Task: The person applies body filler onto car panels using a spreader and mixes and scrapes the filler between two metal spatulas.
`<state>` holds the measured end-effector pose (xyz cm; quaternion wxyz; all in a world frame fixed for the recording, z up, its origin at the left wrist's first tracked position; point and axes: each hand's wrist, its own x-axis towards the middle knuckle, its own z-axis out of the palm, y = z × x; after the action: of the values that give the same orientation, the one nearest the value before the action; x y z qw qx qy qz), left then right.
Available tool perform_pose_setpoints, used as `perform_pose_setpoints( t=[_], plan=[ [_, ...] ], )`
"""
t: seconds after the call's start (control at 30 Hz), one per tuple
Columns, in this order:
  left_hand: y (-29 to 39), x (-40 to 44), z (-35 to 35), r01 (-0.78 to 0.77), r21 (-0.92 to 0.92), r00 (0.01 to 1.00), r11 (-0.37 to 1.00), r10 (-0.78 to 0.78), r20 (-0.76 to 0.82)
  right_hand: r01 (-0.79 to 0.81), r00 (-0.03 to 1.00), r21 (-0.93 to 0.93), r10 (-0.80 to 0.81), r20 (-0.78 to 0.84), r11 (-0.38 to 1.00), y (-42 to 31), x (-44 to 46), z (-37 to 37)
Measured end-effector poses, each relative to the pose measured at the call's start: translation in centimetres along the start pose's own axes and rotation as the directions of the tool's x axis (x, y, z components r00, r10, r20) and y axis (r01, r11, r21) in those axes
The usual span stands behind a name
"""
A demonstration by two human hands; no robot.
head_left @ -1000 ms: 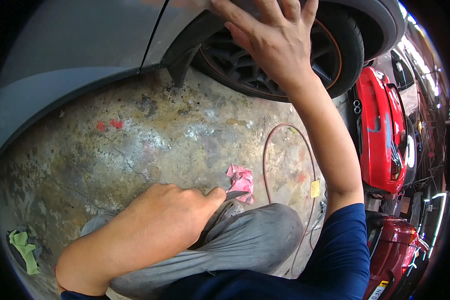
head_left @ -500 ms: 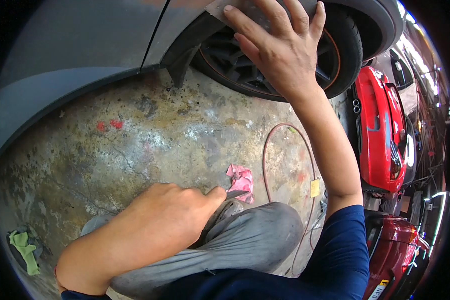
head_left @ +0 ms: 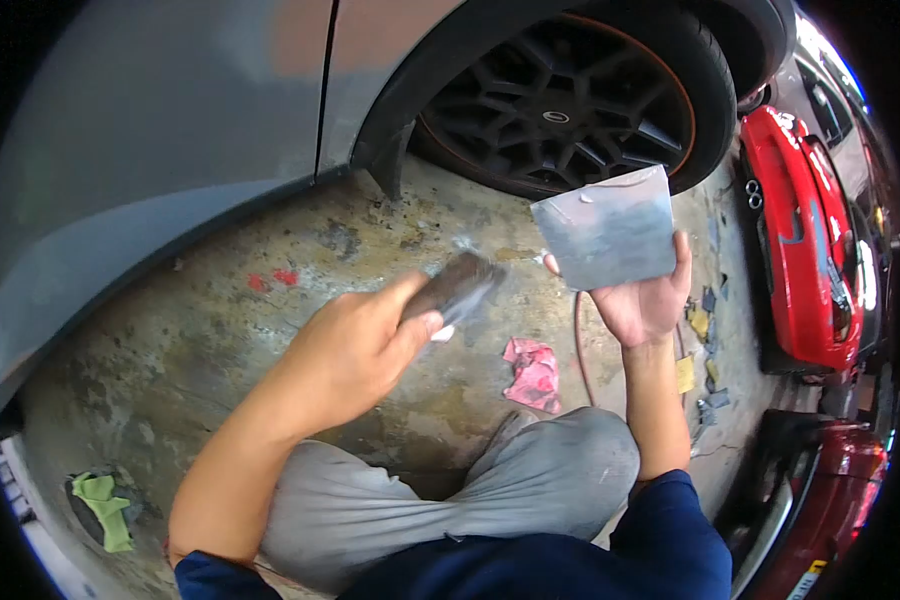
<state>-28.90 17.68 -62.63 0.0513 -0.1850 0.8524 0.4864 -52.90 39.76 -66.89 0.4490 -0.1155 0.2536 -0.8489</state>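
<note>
In my left hand (head_left: 355, 345) is a dark, flat putty spreader (head_left: 460, 285), gripped between thumb and fingers and blurred by motion. A small pale lump shows at its lower edge. My right hand (head_left: 652, 302) supports a thin grey square plate (head_left: 615, 235) from below, its palm turned up and fingers along the edges. The plate is smeared with pale and bluish-grey streaks, with a small raised dab near its top edge. A gap separates spreader and plate. Both are in front of the car wheel (head_left: 558, 118).
A grey car door panel (head_left: 170, 90) fills the upper left. On the stained concrete floor lie a pink cloth (head_left: 532, 375), a hose (head_left: 582, 350), a green cloth (head_left: 103, 510) and several scraps at right. A red car (head_left: 800, 240) and a dark red car (head_left: 820, 500) stand right.
My right hand has come down from the wheel arch with the plate, turning palm up. My left hand has moved up and slightly right with the spreader. The view has shifted.
</note>
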Motion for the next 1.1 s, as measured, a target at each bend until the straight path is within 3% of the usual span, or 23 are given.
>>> perform_pose_setpoints(
  t=[0.1, 0.13, 0.17, 0.2, 0.27, 0.33, 0.37, 0.4, 0.5, 0.53, 0.63, 0.67, 0.73, 0.77, 0.83, 0.9, 0.93, 1.03, 1.1],
  plan=[
    [-1.4, 1.7, 2.7, -0.216, -0.437, 0.959, 0.873, 0.106, -0.263, 0.004, 0.986, 0.057, -0.013, 0.164, 0.998, -1.1, 0.3, 0.0],
    [-1.5, 2.2, 3.2, -0.21, -0.632, 0.969, 0.746, 0.072, -0.237, 0.066, 0.997, -0.158, -0.058, 0.05, 0.985, -1.1, 0.2, -0.1],
    [-1.2, 2.4, 3.6, -0.241, -0.706, 0.957, 0.666, 0.041, -0.288, 0.098, 0.99, -0.371, -0.127, -0.054, 0.924, -0.9, -0.1, 0.0],
    [-0.5, 2.6, 4.1, -0.276, -0.768, 0.942, 0.578, 0.004, -0.336, 0.139, 0.979, -0.521, -0.196, -0.056, 0.842, 0.0, -0.3, 0.1],
    [0.6, 3.3, 5.1, -0.334, -0.867, 0.914, 0.37, -0.096, -0.393, 0.317, 0.945, -0.824, -0.229, 0.233, 0.47, 1.9, -2.1, 1.6],
    [1.5, 4.1, 5.8, -0.355, -0.883, 0.886, 0.307, -0.192, -0.423, 0.585, 0.81, -0.8, -0.148, 0.568, 0.132, 3.0, -1.8, 3.1],
    [1.8, 4.4, 6.0, -0.367, -0.889, 0.869, 0.273, -0.24, -0.433, 0.736, 0.676, -0.675, -0.084, 0.732, 0.038, 3.3, -1.2, 3.8],
    [2.0, 4.4, 6.1, -0.384, -0.891, 0.863, 0.242, -0.249, -0.44, 0.706, 0.708, -0.706, -0.07, 0.703, 0.051, 4.2, -1.9, 4.8],
    [1.7, 4.5, 6.7, -0.372, -0.876, 0.84, 0.308, -0.288, -0.459, 0.704, 0.7, -0.663, 0.091, 0.708, -0.252, 4.1, -1.2, 2.8],
    [1.5, 4.5, 6.5, -0.373, -0.862, 0.831, 0.342, -0.289, -0.475, 0.676, 0.725, -0.691, 0.064, 0.686, -0.257, 4.2, -0.4, 1.3],
    [2.8, 3.5, 5.4, -0.354, -0.868, 0.845, 0.348, -0.278, -0.456, 0.516, 0.83, -0.705, 0.081, 0.551, -0.487, 2.1, 0.8, -2.0],
    [2.8, 3.3, 5.4, -0.327, -0.794, 0.851, 0.512, -0.205, -0.483, 0.42, 0.889, -0.827, -0.016, 0.458, -0.375, 2.1, 0.4, -2.4],
    [1.9, 3.2, 6.5, -0.32, -0.563, 0.859, 0.762, -0.018, -0.512, 0.443, 0.829, -0.738, -0.081, 0.554, -0.509, 1.3, 0.8, -0.8],
    [1.1, 3.2, 7.4, -0.327, -0.483, 0.862, 0.812, 0.046, -0.506, 0.447, 0.794, -0.689, -0.103, 0.6, -0.571, 0.9, 0.8, 0.4],
    [2.5, 3.2, 7.1, -0.335, -0.526, 0.862, 0.782, 0.028, -0.507, 0.483, 0.807, -0.66, -0.001, 0.591, -0.575, 1.6, 0.5, 1.7],
    [4.1, 2.5, 6.7, -0.417, -0.468, 0.793, 0.779, 0.061, -0.606, 0.555, 0.797, -0.638, 0.12, 0.592, -0.534, 3.1, 0.2, 1.5],
    [4.3, 2.2, 6.5, -0.454, -0.437, 0.755, 0.776, 0.075, -0.651, 0.482, 0.858, -0.713, 0.11, 0.502, -0.51, 3.1, 0.3, 1.1],
    [3.4, 2.1, 4.4, -0.558, -0.578, 0.74, 0.595, 0.042, -0.671, 0.299, 0.934, -0.925, -0.125, 0.334, -0.237, 1.5, 1.5, -3.8],
    [2.7, 2.0, 4.0, -0.457, -0.599, 0.799, 0.658, 0.006, -0.602, 0.308, 0.89, -0.903, -0.246, 0.384, -0.299, 0.6, 1.6, -3.6]
  ],
)
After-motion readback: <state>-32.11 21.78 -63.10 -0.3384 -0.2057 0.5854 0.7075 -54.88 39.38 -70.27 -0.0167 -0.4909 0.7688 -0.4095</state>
